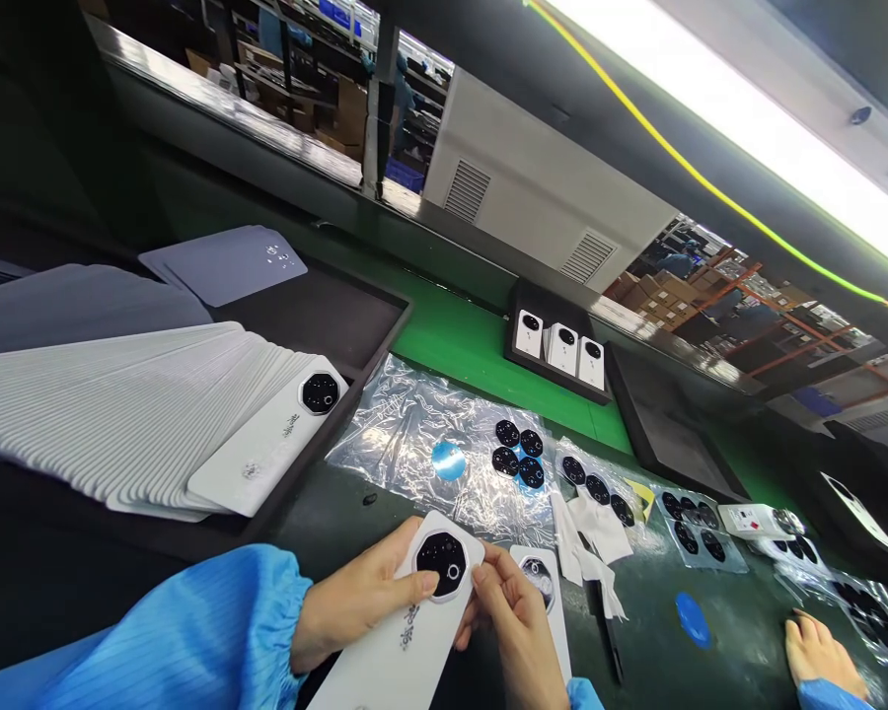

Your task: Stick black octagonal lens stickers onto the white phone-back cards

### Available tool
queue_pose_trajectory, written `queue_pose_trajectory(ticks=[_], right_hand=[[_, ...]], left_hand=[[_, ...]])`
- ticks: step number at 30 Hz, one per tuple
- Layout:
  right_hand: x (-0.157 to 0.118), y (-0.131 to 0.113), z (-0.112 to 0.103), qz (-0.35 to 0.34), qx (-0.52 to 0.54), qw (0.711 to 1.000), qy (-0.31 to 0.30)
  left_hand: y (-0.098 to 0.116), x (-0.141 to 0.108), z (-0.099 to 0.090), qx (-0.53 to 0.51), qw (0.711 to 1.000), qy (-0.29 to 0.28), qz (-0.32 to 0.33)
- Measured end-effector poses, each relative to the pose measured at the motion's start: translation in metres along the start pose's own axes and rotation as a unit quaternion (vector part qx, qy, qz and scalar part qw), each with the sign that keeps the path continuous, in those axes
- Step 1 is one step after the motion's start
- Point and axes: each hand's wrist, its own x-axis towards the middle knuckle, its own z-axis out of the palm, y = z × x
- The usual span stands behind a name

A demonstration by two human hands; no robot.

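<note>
A white phone back cover (pixel 385 659) with a round black camera lens plate (pixel 442 566) at its top is held tilted in front of me. My left hand (pixel 366 597) grips it from the left, the thumb lying over the lower edge of the lens plate. My right hand (pixel 514 621) is closed at the cover's right edge, thumb and forefinger pinching beside the lens ring. Partly behind that hand, another white cover (pixel 558 616) with a shiny lens area lies on the dark green bench (pixel 658 656).
Fanned white covers (pixel 155 414) fill a black tray on the left. Clear plastic film (pixel 392 434) carries black lens discs (pixel 518 454) and a blue disc (pixel 448 461). White wipes (pixel 596 528), a black pen-like tool (pixel 608 636), and a co-worker's hand (pixel 821 656) are to the right.
</note>
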Motion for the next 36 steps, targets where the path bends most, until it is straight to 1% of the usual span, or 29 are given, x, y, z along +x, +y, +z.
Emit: queue_pose_trajectory(ticks=[3,6,8,10,13,15,19,22,26,28,31,33,36], right_hand=[[0.001,-0.003,0.002,0.012,0.014,1.000,0.018],[0.003,-0.001,0.004,0.017,0.017,1.000,0.013],[0.003,0.002,0.005,0.013,0.026,1.000,0.008],[0.002,0.008,0.005,-0.003,0.035,0.999,0.021],[-0.002,0.015,0.007,-0.027,0.018,0.998,0.053],[-0.003,0.020,0.010,-0.037,-0.009,0.997,0.072],[-0.001,0.031,0.018,-0.090,-0.063,0.989,0.103],[0.002,0.038,0.022,-0.109,-0.080,0.984,0.112],[0.003,0.042,0.022,-0.116,-0.088,0.981,0.124],[0.003,0.041,0.022,-0.120,-0.091,0.980,0.128],[0.002,0.039,0.024,-0.115,-0.063,0.983,0.126],[0.001,0.039,0.028,-0.106,-0.036,0.987,0.119],[-0.004,0.043,0.034,-0.079,-0.012,0.992,0.093]], left_hand=[[0.000,-0.001,-0.001,0.044,0.999,0.006,0.003],[0.000,-0.003,-0.003,0.113,0.993,0.003,0.029],[-0.001,-0.003,-0.004,0.136,0.990,-0.002,0.045],[-0.002,-0.001,-0.004,0.147,0.987,-0.004,0.060],[-0.002,0.002,-0.003,0.141,0.987,0.016,0.075],[0.000,0.004,-0.002,0.146,0.986,0.040,0.069],[0.007,0.003,0.000,0.222,0.970,0.073,0.062],[0.008,0.002,0.001,0.258,0.960,0.089,0.062],[0.002,0.004,0.001,0.233,0.963,0.110,0.075],[0.001,0.005,0.001,0.206,0.970,0.106,0.080],[0.003,0.004,0.001,0.176,0.978,0.089,0.069],[0.005,0.003,0.000,0.150,0.981,0.104,0.071],[0.006,0.005,-0.003,0.096,0.984,0.129,0.072]])
